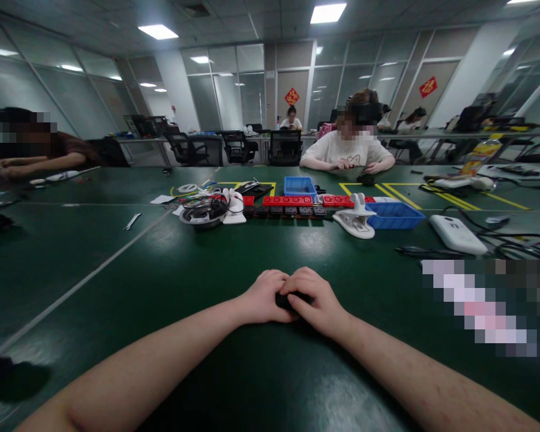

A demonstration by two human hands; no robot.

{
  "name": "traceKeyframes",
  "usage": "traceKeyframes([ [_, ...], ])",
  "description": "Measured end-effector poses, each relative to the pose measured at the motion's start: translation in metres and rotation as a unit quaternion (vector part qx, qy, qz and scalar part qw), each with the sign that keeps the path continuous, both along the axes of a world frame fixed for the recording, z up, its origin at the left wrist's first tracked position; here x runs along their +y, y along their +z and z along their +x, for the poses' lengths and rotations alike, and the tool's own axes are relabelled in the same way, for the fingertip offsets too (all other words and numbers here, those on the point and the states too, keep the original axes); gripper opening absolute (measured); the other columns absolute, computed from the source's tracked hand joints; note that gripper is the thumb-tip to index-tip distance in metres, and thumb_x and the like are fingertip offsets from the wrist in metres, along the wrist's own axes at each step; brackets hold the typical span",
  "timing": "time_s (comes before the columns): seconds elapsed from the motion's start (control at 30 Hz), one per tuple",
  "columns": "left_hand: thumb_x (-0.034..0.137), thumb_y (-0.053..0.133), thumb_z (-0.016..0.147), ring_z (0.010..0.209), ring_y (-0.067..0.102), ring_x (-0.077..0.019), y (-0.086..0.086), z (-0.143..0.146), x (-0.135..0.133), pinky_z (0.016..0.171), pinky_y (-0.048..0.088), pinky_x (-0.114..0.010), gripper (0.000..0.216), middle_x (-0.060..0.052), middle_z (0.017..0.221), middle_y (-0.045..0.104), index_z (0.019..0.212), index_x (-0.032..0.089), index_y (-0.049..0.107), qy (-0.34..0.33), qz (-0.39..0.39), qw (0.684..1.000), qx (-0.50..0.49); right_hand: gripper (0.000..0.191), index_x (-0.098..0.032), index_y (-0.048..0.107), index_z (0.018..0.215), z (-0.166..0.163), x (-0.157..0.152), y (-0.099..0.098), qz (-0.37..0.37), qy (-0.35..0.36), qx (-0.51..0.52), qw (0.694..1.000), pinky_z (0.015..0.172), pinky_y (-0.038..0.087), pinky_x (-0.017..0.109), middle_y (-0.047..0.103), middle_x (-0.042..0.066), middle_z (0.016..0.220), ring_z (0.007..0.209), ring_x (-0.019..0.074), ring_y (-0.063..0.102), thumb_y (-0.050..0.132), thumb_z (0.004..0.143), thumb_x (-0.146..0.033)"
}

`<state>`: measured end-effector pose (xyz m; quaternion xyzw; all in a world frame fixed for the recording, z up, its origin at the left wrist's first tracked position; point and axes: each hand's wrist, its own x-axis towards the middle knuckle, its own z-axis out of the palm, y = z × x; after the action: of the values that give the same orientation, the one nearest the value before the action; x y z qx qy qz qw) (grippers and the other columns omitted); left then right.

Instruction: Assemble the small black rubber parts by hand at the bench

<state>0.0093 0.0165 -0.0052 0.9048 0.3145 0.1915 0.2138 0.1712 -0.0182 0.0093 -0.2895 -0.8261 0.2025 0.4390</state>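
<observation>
My left hand (267, 297) and my right hand (315, 300) meet over the green tabletop (234, 366) in front of me. Between them is a small black object (288, 301), mostly covered by my fingers, so its kind does not show. The left fingers curl round its far and left side. From the right, my other hand wraps over its top, with the thumb lying along the near side. Both hands are closed on it, low over the table or resting there.
Beyond my hands stand red power strips (288, 201), a white clip stand (356, 221), a blue tray (393, 217) and a dark bowl of cables (200, 219). A wrench (132, 221) lies left; a white power bank (458, 234) lies right. A person (348, 147) sits opposite.
</observation>
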Motion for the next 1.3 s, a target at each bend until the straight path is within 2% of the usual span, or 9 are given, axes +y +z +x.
traceKeyframes([
  [0.13,0.031,0.073,0.058,0.093,0.050,-0.0217,-0.003,0.000,0.001,0.088,0.036,-0.035,0.027,-0.001,0.092,0.056,0.080,0.019,0.062,-0.009,0.022,1.000,0.013,0.023,-0.021,0.059,0.068,-0.001,-0.004,0.003,0.021,0.032,-0.025,0.999,0.085,0.039,0.039,0.066,0.001,0.075,0.083,0.0192,0.057,0.040,0.068,-0.009],
  [0.33,0.028,0.072,0.059,0.102,0.046,-0.0246,-0.003,-0.001,-0.001,0.093,0.033,-0.038,0.027,0.000,0.106,0.055,0.084,0.023,0.065,-0.020,0.026,0.999,0.029,0.021,-0.020,0.057,0.062,0.000,-0.007,0.004,0.012,0.027,-0.069,0.997,0.102,0.019,0.047,0.067,0.000,0.086,0.100,0.0197,0.054,0.040,0.062,-0.008],
  [0.47,0.031,0.071,0.060,0.104,0.047,-0.0253,-0.006,-0.002,-0.001,0.095,0.033,-0.040,0.048,-0.003,0.110,0.054,0.105,0.021,0.057,-0.008,0.012,1.000,0.016,0.017,-0.022,0.061,0.074,-0.001,-0.010,0.006,0.033,0.015,-0.052,0.998,0.099,0.024,0.045,0.066,0.001,0.087,0.096,0.0205,0.053,0.045,0.071,-0.016],
  [0.63,0.043,0.072,0.060,0.107,0.047,-0.0262,-0.001,0.001,-0.006,0.095,0.033,-0.041,0.063,-0.005,0.115,0.052,0.114,0.021,0.048,0.016,0.003,1.000,-0.021,0.024,-0.020,0.056,0.097,-0.001,-0.008,0.004,0.026,-0.034,-0.039,0.998,0.096,0.027,0.045,0.062,0.005,0.096,0.095,0.0227,0.051,0.047,0.080,-0.033],
  [0.77,0.048,0.077,0.052,0.100,0.050,-0.0258,0.004,0.003,-0.011,0.091,0.036,-0.041,0.068,-0.005,0.106,0.055,0.109,0.021,0.050,0.039,0.007,0.999,-0.026,0.033,-0.017,0.052,0.095,0.000,-0.002,-0.003,0.006,-0.110,-0.036,0.993,0.080,0.038,0.041,0.057,0.008,0.090,0.085,0.0232,0.050,0.044,0.081,-0.046],
  [0.87,0.049,0.076,0.053,0.097,0.050,-0.0251,0.004,0.004,-0.013,0.093,0.033,-0.042,0.059,-0.004,0.099,0.055,0.098,0.018,0.053,0.069,0.034,0.997,-0.018,0.036,-0.017,0.050,0.087,0.000,0.000,-0.007,-0.010,-0.154,-0.037,0.987,0.072,0.038,0.038,0.054,0.007,0.083,0.078,0.0219,0.048,0.043,0.080,-0.052],
  [1.0,0.042,0.072,0.060,0.086,0.052,-0.0224,0.002,0.006,-0.013,0.091,0.034,-0.041,0.042,-0.002,0.087,0.056,0.089,0.018,0.054,0.076,0.050,0.996,0.008,0.029,-0.018,0.048,0.076,-0.002,-0.001,-0.006,-0.022,-0.162,-0.059,0.985,0.067,0.036,0.034,0.052,0.003,0.075,0.072,0.0196,0.046,0.051,0.077,-0.047],
  [1.13,0.039,0.073,0.060,0.082,0.052,-0.0214,0.003,0.006,-0.012,0.087,0.037,-0.039,0.040,-0.002,0.084,0.056,0.086,0.017,0.054,0.068,0.043,0.997,-0.001,0.018,-0.018,0.050,0.072,-0.003,-0.002,-0.003,-0.026,-0.160,-0.076,0.984,0.068,0.036,0.033,0.052,0.003,0.074,0.074,0.0192,0.047,0.057,0.075,-0.034],
  [1.3,0.032,0.073,0.060,0.087,0.052,-0.0221,0.004,0.005,-0.010,0.081,0.041,-0.035,0.036,-0.004,0.090,0.057,0.086,0.016,0.055,0.042,0.008,0.999,-0.024,0.009,-0.019,0.054,0.074,-0.002,-0.003,-0.002,-0.017,-0.137,-0.058,0.989,0.072,0.036,0.036,0.055,0.004,0.077,0.077,0.0203,0.048,0.055,0.075,-0.027],
])
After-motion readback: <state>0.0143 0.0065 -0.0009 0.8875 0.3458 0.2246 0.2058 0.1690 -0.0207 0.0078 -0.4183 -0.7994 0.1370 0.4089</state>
